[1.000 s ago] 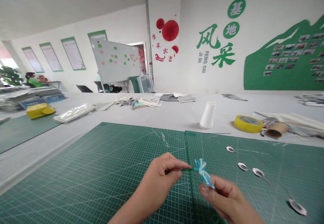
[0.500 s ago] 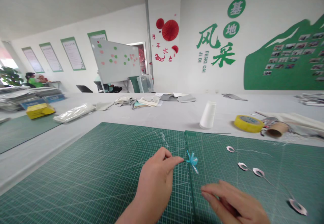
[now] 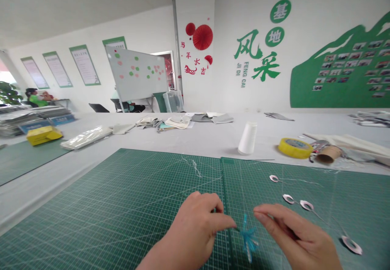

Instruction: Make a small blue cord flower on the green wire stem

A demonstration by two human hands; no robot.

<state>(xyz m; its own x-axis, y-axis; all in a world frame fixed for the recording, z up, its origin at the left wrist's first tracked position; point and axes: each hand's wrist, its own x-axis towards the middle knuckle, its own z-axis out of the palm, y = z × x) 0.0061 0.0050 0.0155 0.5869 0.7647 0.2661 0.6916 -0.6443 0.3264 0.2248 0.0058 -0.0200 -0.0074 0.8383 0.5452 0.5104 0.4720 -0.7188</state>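
My left hand [image 3: 199,227] pinches the short stem of a small blue flower-like piece [image 3: 250,239] between thumb and fingers. Its blue and whitish strands spread out to the right of my fingertips, over the seam between two green cutting mats [image 3: 170,180]. To the right of the piece, my right hand [image 3: 295,233] is closed with thumb and forefinger pressed together. Whatever those fingertips hold, perhaps a fine thread, is too small to make out. They are apart from the blue strands.
White ring-shaped paper pieces [image 3: 306,205] with threads lie on the right mat. Behind stand a white thread cone [image 3: 247,138], yellow tape roll [image 3: 295,148] and cardboard tube [image 3: 328,154]. Loose thread [image 3: 196,168] lies on the left mat. Fabric scraps [image 3: 176,122] lie further back.
My left hand has moved right and down with the blue piece, which now points more downward. My right hand has risen slightly and sits closer to it. The view has shifted a little.
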